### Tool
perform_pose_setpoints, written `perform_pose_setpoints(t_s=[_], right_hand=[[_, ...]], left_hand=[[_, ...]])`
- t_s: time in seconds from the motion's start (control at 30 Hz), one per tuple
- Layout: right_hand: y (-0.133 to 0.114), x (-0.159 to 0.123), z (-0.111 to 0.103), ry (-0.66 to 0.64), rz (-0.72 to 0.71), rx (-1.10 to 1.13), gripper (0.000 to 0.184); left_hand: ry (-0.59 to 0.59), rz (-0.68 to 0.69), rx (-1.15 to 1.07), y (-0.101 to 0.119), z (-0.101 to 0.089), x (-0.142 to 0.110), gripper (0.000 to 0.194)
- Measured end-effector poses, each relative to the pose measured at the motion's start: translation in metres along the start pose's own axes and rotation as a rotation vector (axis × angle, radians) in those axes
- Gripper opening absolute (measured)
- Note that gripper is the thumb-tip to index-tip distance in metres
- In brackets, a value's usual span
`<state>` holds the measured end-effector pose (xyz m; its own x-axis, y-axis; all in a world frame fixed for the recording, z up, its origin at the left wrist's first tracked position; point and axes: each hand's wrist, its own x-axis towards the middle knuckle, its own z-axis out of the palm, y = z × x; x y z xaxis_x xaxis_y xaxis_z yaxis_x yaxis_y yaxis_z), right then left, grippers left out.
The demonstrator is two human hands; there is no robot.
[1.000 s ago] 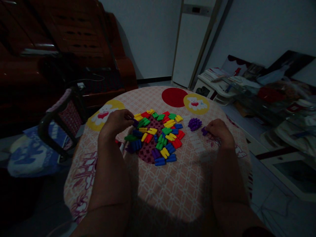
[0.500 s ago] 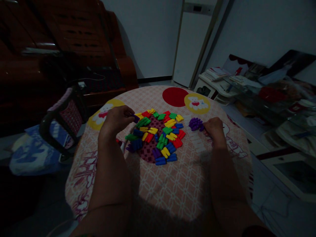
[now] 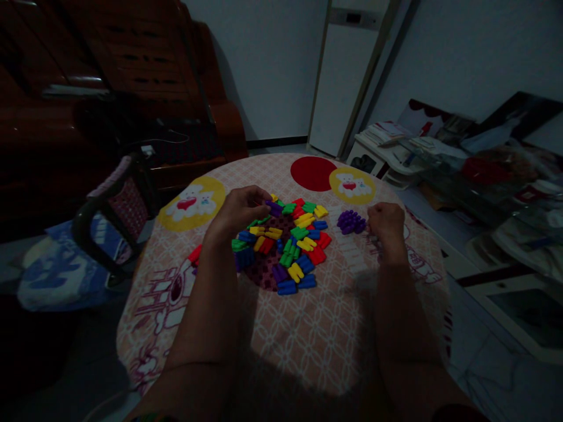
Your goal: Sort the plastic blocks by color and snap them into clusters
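Observation:
My left hand is closed in a pinch on a purple toy block, above the far left part of a loose pile of blocks. The pile holds red, yellow, green, blue and purple pieces, among them a yellow block and a green block. At the right of the pile, apart from it, lies a cluster of purple blocks set side by side. My right hand is closed just right of this cluster, with a small gap between them and nothing visible in its fingers.
A patterned cloth covers the round table. A red block lies left of my left forearm. A chair stands at the left, a wooden sofa behind it. A cluttered glass-topped cabinet is at the right.
My left hand has moved right with the purple block, over the far side of the pile. My right hand has drawn slightly away from the purple cluster it was touching.

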<state>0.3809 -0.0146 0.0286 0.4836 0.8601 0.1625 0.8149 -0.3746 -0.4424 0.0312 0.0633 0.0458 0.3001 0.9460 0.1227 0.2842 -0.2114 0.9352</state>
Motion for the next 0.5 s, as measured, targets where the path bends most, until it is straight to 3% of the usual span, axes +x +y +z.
perform_pose_setpoints(t_s=[0.1,0.27,0.33,0.5], right_hand=[[-0.031,-0.014,-0.002,-0.047,0.036,0.376,0.025],[-0.082,-0.046,0.019,-0.351,-0.186,0.776,0.021],[-0.09,-0.052,0.027,-0.394,-0.246,0.832,0.023],[-0.091,-0.057,0.028,-0.31,-0.428,0.73,0.016]], left_hand=[[-0.143,-0.014,-0.174,0.008,0.023,0.0,0.034],[-0.312,0.003,-0.326,0.01,0.05,0.002,0.034],[-0.33,0.025,-0.317,0.007,0.055,0.003,0.033],[-0.364,0.042,-0.251,0.003,0.059,0.005,0.029]])
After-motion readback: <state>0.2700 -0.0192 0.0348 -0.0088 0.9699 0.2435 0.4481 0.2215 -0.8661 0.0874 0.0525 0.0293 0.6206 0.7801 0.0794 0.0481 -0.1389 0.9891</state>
